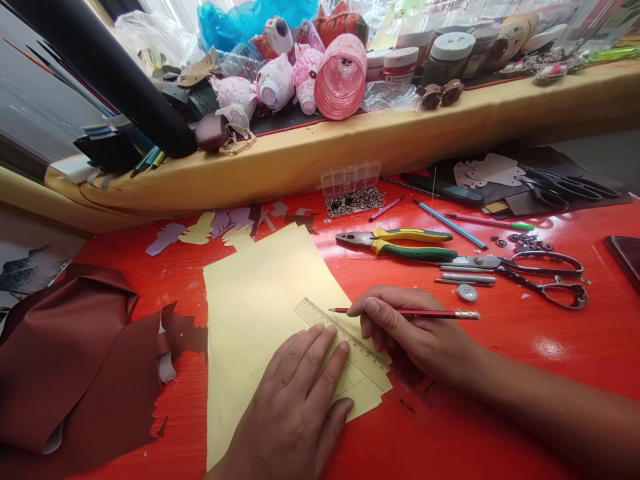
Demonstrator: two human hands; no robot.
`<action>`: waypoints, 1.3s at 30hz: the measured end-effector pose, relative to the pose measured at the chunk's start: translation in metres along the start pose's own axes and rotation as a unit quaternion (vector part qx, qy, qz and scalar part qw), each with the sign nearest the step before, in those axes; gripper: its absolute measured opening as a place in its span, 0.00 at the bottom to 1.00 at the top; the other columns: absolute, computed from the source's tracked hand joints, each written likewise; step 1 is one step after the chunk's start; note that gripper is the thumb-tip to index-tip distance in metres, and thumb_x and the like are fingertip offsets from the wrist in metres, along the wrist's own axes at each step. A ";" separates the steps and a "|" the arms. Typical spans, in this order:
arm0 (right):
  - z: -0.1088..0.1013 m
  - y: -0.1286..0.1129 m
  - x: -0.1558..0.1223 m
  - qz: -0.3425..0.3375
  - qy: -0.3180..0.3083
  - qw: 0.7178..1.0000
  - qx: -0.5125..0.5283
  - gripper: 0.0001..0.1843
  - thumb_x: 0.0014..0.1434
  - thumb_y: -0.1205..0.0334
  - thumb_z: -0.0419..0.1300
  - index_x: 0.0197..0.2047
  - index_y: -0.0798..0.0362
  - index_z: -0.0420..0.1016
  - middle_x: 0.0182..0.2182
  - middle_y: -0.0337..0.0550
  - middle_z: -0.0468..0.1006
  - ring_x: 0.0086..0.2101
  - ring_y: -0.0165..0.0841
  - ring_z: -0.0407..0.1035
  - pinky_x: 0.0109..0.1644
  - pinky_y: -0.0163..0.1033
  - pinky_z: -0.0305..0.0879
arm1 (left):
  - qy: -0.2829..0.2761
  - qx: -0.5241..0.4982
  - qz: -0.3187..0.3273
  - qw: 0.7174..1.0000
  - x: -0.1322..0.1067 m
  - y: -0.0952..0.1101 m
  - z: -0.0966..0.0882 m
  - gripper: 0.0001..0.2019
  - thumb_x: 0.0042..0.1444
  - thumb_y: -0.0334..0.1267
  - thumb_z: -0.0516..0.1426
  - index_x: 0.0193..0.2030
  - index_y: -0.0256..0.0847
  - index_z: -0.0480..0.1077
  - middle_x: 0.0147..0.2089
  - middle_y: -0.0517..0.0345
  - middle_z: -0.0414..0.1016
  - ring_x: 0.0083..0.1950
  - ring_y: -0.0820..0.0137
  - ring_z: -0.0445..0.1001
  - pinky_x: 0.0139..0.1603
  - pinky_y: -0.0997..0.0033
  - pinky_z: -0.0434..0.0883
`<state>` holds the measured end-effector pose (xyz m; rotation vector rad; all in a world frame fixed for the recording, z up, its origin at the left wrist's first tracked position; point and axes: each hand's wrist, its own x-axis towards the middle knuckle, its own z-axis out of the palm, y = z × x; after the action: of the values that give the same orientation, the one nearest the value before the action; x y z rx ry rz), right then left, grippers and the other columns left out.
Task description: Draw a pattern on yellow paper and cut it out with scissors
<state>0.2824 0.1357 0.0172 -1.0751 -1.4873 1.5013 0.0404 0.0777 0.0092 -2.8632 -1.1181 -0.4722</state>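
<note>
A sheet of pale yellow paper (250, 293) lies on the red table with pencil lines drawn near its lower right. Across it, slanting down to the right, lies a clear ruler (313, 312). My left hand (300, 393) rests flat, fingers stretched out, pressing the ruler onto the paper. In my right hand (410, 327) is a red and black pencil (440, 313), pinched between thumb and forefinger. The pencil's tip points left, close to the ruler's upper edge; whether it touches the paper I cannot tell.
Brown leather (75, 373) is heaped at left. Pliers (400, 243), scissors (535, 273) and metal rods (467, 278) lie to the right. A clear box of metal rings (354, 200) stands behind the paper. Paint jars (450, 57) and pink pig figures (275, 81) line the ledge.
</note>
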 end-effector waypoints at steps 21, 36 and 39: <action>0.005 -0.006 0.004 -0.017 -0.036 0.996 -0.082 0.13 0.74 0.57 0.59 0.48 0.52 0.83 0.35 0.42 0.84 0.29 0.31 0.75 0.33 0.34 0.71 | 0.047 -0.025 -0.019 0.998 0.002 0.003 0.002 0.20 0.75 0.39 0.52 0.67 0.35 0.75 0.70 0.46 0.76 0.70 0.55 0.72 0.69 0.53 0.71; 0.005 -0.007 0.006 -0.037 -0.031 0.992 -0.115 0.15 0.76 0.57 0.57 0.39 0.53 0.81 0.28 0.38 0.80 0.26 0.29 0.72 0.30 0.32 0.67 | 0.044 -0.032 -0.023 0.998 0.002 0.004 0.004 0.21 0.75 0.39 0.53 0.69 0.34 0.73 0.71 0.47 0.75 0.71 0.55 0.69 0.71 0.53 0.67; 0.004 -0.007 0.004 -0.038 -0.025 0.992 -0.115 0.19 0.77 0.56 0.56 0.34 0.52 0.77 0.25 0.37 0.78 0.26 0.29 0.72 0.31 0.33 0.66 | 0.042 -0.033 -0.025 0.998 0.001 0.004 0.004 0.21 0.75 0.39 0.53 0.69 0.34 0.73 0.70 0.47 0.75 0.71 0.55 0.70 0.72 0.53 0.66</action>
<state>0.2765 0.1381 0.0242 -1.1057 -1.7493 1.3382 0.0450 0.0762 0.0058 -2.8478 -1.1833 -0.6367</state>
